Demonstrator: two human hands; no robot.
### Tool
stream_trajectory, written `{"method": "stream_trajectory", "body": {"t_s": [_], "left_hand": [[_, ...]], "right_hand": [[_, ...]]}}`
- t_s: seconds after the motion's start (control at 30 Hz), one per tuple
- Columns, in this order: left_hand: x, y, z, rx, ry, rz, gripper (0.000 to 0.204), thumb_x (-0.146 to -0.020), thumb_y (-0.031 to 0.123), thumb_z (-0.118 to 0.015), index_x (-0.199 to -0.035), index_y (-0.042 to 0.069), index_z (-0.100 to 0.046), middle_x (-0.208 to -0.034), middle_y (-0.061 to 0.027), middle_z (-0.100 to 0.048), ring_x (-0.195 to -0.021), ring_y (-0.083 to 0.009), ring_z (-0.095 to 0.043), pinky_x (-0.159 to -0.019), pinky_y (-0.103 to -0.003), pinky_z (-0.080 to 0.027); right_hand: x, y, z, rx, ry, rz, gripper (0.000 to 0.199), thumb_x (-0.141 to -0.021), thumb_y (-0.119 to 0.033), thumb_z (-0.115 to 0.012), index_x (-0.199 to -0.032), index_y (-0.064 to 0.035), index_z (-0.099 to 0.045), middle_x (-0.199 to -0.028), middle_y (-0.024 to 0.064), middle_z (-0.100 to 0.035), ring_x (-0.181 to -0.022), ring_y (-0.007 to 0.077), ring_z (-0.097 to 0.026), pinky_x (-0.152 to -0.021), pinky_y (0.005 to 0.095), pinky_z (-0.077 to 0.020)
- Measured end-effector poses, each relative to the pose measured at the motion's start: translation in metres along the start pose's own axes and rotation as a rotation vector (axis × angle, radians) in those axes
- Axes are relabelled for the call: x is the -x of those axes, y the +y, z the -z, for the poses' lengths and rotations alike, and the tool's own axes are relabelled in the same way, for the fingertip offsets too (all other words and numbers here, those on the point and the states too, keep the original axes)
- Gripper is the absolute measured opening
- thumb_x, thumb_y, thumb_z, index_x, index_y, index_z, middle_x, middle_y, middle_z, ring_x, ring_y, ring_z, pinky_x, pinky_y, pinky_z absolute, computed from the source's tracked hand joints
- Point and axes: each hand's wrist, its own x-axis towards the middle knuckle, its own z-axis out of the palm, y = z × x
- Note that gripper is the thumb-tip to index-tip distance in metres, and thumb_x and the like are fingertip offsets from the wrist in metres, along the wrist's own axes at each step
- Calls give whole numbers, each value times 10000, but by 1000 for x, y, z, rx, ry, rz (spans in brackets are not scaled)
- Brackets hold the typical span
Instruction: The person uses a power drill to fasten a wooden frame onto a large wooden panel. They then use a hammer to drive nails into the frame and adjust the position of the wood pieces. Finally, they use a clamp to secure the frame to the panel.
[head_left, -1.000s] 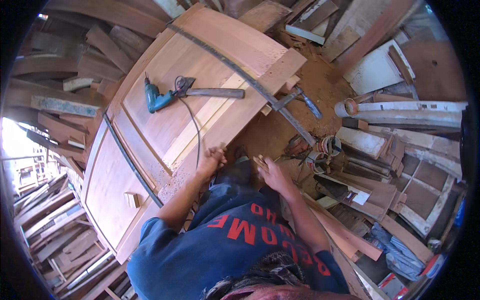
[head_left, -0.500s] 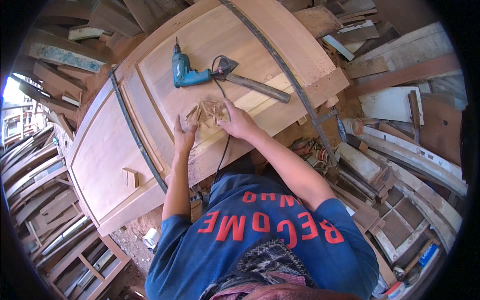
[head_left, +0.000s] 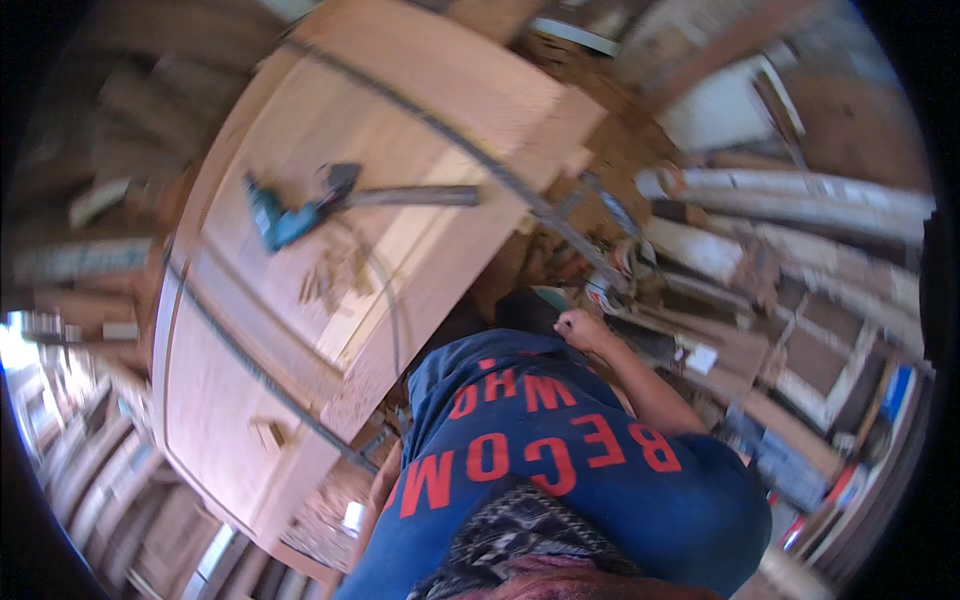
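My right hand (head_left: 580,330) is beside my right thigh, away from the panel, with its fingers curled in; whatever is in them, if anything, is hidden. My left forearm (head_left: 379,488) shows low beside my shirt; its fingers cannot be made out. On the framed wooden panel (head_left: 225,345) lies a loose heap of small wooden slivers (head_left: 335,277). Just beyond them rests a teal corded power drill (head_left: 278,220). To its right is a tool with a wooden handle (head_left: 415,196) and a dark, wedge-shaped head. Neither hand touches these.
Two long metal bar clamps (head_left: 430,122) (head_left: 240,355) span the panel. A small wood block (head_left: 268,433) sits on its left part. The drill's cord (head_left: 385,285) drops over the near edge. Stacked boards (head_left: 800,215) crowd the right; blurred timber fills the left.
Both hands have left the slivers and drawn back to my body, the right one curling closed. My view has turned, so the panel now appears further left. The tools still lie on it.
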Motion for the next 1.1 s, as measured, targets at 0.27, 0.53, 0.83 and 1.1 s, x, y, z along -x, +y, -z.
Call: {"method": "stream_trajectory", "body": {"t_s": [0.27,0.53,0.83,1.1], "left_hand": [[-98,130,60,-514,-284,25,213,-944,129,-671,-1101,-11,-706,-1024,-105,-754,-957,-182,-681,-865,-324,-522],[-397,381,89,-679,1061,-164,733,-1019,464,-587,-1533,-15,-376,-1517,-364,-409,-1412,-503,-396,-1166,-519,-331],[-471,323,57,-484,1255,-89,602,-1086,344,-463,-1576,21,-330,-1601,-232,-352,-1445,-387,-387,-1208,-448,-295],[-465,331,60,-491,1079,-134,623,-1091,352,-407,-1610,50,-239,-1588,-203,-348,-1420,-331,-399,-1180,-456,-319]], "right_hand": [[-15,167,15,-237,-26,-502,236,-912,-269,-687,-882,-38,-728,-937,198,-731,-855,332,-713,-755,459,-544],[-141,435,-102,153,392,-299,230,-869,-296,-683,-892,-77,-752,-922,168,-746,-866,376,-715,-736,460,-573],[-336,400,26,-125,-17,-368,496,-900,-355,-655,-1287,-43,-644,-1315,130,-673,-1089,306,-690,-837,453,-586],[-576,469,-30,-151,110,-263,522,-928,-362,-651,-1331,-32,-613,-1318,145,-665,-1193,311,-641,-977,457,-534]]}}
